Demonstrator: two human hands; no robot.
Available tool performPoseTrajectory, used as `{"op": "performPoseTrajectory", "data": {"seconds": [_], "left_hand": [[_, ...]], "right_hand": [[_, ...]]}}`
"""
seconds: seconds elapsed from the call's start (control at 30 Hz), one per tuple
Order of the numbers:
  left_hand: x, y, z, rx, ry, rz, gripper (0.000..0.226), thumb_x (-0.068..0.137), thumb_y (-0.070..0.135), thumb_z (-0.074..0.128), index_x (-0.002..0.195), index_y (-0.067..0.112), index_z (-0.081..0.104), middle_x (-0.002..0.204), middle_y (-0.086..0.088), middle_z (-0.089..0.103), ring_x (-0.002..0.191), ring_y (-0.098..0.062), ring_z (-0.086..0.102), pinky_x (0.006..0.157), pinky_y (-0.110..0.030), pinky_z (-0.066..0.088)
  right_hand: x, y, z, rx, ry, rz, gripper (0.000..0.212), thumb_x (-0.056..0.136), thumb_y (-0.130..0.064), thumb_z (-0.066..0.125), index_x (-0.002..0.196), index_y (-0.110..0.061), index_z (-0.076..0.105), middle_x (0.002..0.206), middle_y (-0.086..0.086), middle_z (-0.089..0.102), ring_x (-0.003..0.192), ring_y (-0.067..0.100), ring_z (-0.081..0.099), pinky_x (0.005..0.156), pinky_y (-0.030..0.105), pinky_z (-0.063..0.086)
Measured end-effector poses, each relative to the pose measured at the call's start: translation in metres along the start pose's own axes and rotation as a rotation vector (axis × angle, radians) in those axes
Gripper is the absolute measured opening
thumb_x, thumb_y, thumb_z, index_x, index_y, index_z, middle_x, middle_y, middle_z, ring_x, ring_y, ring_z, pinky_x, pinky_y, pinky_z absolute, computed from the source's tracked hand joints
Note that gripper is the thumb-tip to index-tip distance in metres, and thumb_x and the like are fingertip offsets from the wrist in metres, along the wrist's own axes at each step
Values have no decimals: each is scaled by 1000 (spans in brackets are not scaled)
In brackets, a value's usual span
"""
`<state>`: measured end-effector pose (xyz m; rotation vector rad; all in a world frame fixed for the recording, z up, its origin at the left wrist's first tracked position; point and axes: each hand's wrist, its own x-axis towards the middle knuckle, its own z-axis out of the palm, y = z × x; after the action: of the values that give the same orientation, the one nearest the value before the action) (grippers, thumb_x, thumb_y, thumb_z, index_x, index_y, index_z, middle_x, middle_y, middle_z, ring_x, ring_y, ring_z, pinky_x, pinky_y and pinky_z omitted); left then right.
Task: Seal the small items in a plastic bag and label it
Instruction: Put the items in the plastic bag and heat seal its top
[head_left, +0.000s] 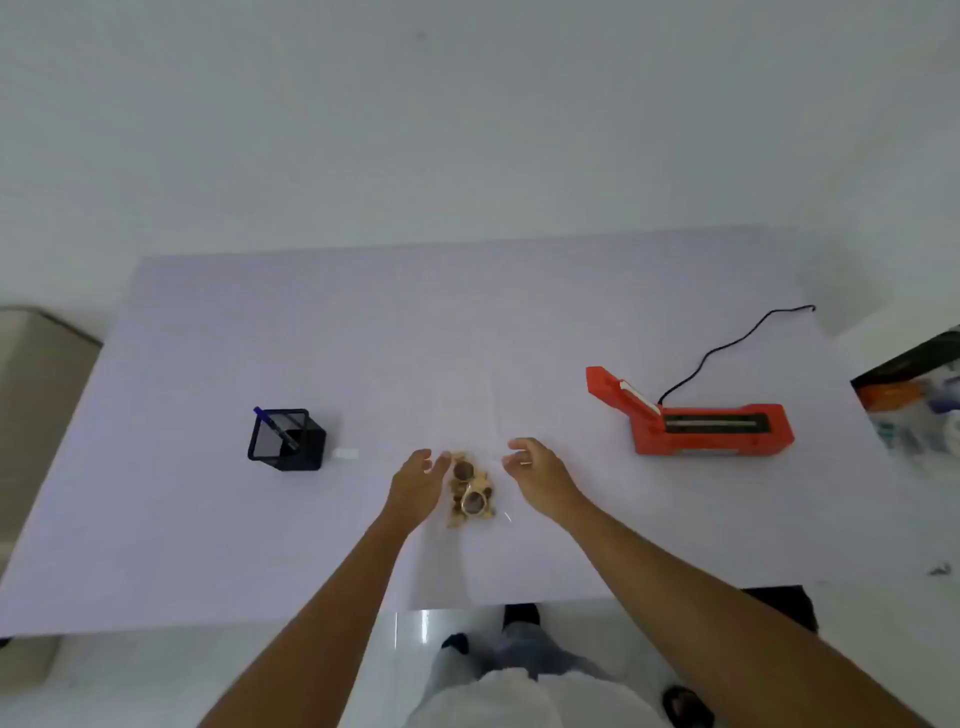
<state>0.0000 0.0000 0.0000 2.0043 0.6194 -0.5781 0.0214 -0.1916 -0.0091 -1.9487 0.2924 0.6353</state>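
A small pile of brown and tan items (470, 488), with two ring-shaped pieces, lies on the white table (208, 519) near its front middle. A clear plastic bag (467, 405) lies flat just beyond the pile, faint against the table. My left hand (418, 480) hovers at the pile's left side, fingers spread, fingertips near the items. My right hand (535, 467) is to the right of the pile, fingers apart, holding nothing. An orange heat sealer (711, 423) with a black cord sits to the right. A small white label (344, 453) lies left of the pile.
A black mesh pen holder (287, 440) with a blue pen (275, 426) stands at the left. A box with mixed things (919, 395) sits at the right edge. My legs and feet show below the table's front edge.
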Motion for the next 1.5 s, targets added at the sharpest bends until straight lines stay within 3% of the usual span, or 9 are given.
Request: {"op": "performPoseTrajectory", "data": {"seconds": [0.2, 0.4, 0.57, 0.73, 0.87, 1.2, 1.3, 1.4, 1.5], "left_hand": [[9, -12, 9, -145, 0, -136, 49, 98, 27, 51, 143, 9, 43, 137, -13, 55, 123, -28, 55, 108, -44, 42], [11, -18, 6, -176, 59, -17, 32, 91, 5, 59, 122, 6, 62, 106, -13, 71, 103, -31, 66, 99, -44, 50], [1, -22, 4, -158, 121, 129, 13, 88, 7, 67, 99, 7, 75, 95, -7, 74, 89, -23, 70, 90, -35, 56], [-14, -27, -1, -192, 172, 253, 12, 89, 15, 69, 98, 14, 77, 94, 2, 76, 88, -11, 71, 83, -24, 56], [-20, -30, 1, -156, 148, 289, 13, 88, 14, 70, 99, 11, 77, 97, 0, 76, 90, -12, 71, 85, -27, 58], [-13, -29, 6, -95, 34, 328, 22, 86, 12, 71, 108, 7, 72, 107, -4, 73, 97, -18, 68, 90, -32, 57], [-11, -32, 7, -75, -16, 368, 20, 87, 13, 71, 106, 12, 67, 103, 4, 70, 93, -11, 66, 85, -16, 54], [-7, -35, 10, -38, -73, 425, 33, 88, 5, 68, 120, 7, 62, 115, -4, 67, 98, -12, 64, 84, -15, 53], [-4, -36, 14, 2, -78, 435, 28, 88, 1, 65, 116, 5, 68, 114, -9, 70, 98, -22, 66, 88, -25, 55]], "right_hand": [[16, 15, 12, -21, -26, 149, 45, 95, -13, 58, 138, -6, 50, 131, 13, 60, 118, 26, 58, 97, 29, 45], [22, 20, 13, 12, -15, 76, 29, 89, -3, 64, 118, -1, 67, 114, 19, 71, 99, 26, 66, 92, 31, 52], [13, 19, 9, 44, 22, -2, 18, 87, -3, 69, 104, -1, 75, 101, 13, 76, 95, 23, 70, 91, 31, 55], [-4, 22, 2, 65, 92, -170, 5, 88, -13, 73, 91, -16, 77, 84, -12, 73, 80, 0, 68, 76, 8, 50], [-12, 29, 0, 22, 71, -208, 8, 89, -16, 73, 92, -23, 74, 86, -18, 70, 85, -13, 64, 72, 2, 47], [-15, 40, 5, -20, 90, -286, 13, 89, -15, 72, 102, -17, 72, 100, -9, 71, 93, 4, 66, 82, 16, 57], [-10, 41, 3, -14, -18, -267, 34, 86, -14, 76, 118, -21, 65, 111, -8, 68, 102, 6, 64, 85, 22, 59], [-5, 41, 5, -57, -173, -256, 56, 84, -14, 77, 135, -23, 54, 125, -3, 60, 108, 18, 60, 88, 27, 59], [-2, 40, 7, 1, -171, -259, 42, 83, -10, 78, 121, -19, 65, 117, 3, 65, 105, 28, 63, 92, 36, 57]]}}
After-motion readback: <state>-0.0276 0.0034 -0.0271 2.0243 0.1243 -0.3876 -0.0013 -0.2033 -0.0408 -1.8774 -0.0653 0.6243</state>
